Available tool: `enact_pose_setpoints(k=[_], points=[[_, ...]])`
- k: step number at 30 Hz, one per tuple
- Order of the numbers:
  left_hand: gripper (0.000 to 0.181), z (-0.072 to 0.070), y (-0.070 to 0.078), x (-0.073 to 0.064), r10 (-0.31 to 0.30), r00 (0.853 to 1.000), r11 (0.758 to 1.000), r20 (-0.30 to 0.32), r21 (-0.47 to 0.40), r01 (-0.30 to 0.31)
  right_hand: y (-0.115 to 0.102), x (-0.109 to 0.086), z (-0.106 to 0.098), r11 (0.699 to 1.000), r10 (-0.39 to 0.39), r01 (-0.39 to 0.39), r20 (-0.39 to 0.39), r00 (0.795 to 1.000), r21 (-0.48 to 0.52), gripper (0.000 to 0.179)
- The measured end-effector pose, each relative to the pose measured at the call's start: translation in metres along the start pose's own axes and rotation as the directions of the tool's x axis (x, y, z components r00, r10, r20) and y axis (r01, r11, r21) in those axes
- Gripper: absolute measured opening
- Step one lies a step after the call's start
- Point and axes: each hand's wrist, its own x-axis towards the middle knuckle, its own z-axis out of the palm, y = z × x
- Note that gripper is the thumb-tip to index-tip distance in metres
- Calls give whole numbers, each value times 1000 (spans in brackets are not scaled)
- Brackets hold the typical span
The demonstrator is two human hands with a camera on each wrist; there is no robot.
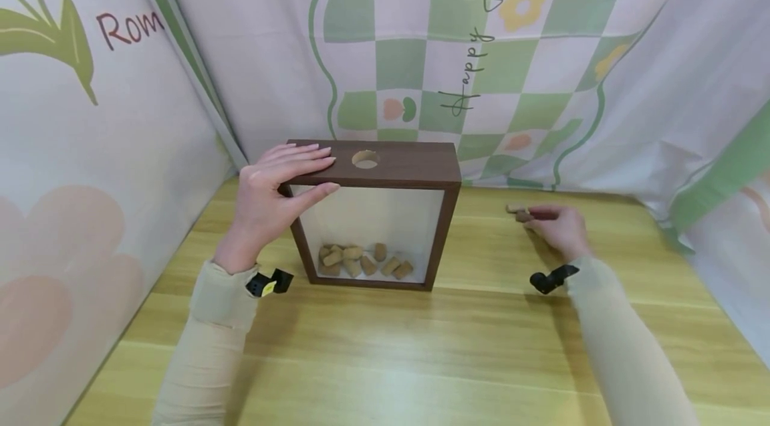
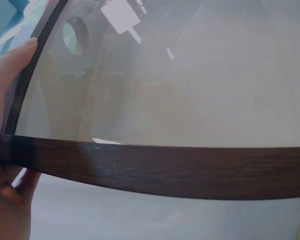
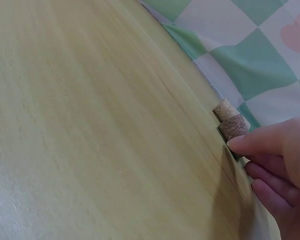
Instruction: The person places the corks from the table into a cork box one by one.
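My left hand [image 1: 271,195] rests on the upper left corner of a dark brown wooden box [image 1: 415,165], its straight fingers lying on the top and the thumb over the front edge. The box stands upright, with a clear front panel and a round hole [image 1: 365,159] in its top. Several corks [image 1: 351,253] lie at the bottom inside. To the right, my right hand [image 1: 559,229] pinches a darker cork [image 3: 233,127] between thumb and fingers, low over the table. Just beyond it lies a lighter cork [image 3: 225,109], partly hidden by the darker one.
The box and corks are on a light wooden table [image 1: 385,359]. Behind, a checkered green and white curtain [image 1: 457,65] hangs down to the table's back edge. Printed cloth [image 1: 120,165] walls off the left side, and a pale curtain [image 1: 710,112] the right.
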Motion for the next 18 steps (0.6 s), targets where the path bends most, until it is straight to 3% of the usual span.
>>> enact_pose_setpoints(k=[8,18], points=[[49,1,-1,0,1,1000,1000,-11,4,-1,4,1,2,1000,3,-4,-25,1000,-14,38],[38,0,0,0,1,1000,1000,-5,0,-1,4,1,3,1000,-1,1,-29,1000,-8,35]])
